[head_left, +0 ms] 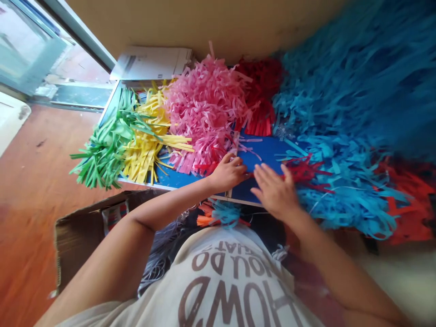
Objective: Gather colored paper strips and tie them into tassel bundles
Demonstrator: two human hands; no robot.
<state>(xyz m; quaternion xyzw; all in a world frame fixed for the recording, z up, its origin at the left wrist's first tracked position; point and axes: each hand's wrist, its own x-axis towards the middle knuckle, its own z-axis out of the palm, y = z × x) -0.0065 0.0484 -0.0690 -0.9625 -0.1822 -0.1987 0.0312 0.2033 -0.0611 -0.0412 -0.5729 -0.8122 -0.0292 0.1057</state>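
Note:
A red fringed paper strip [303, 172] lies on the blue tabletop [262, 150], its narrow part running between my hands. My left hand [230, 172] has its fingers curled around the strip's narrow end, beside the pink fringe pile. On the right, my right hand [275, 188] rests over the strip with its fingers stretched out flat. Pink fringed paper [211, 109] is heaped behind my left hand, with some red strips at its front edge. Light blue fringes [340, 181] spread to the right of my right hand.
Yellow fringes [146, 154] and green fringes [109, 141] hang over the table's left end. Dark red fringes [262, 91] lie at the back. A cardboard box [78, 236] stands below left. Orange-red paper [412, 200] is at the far right.

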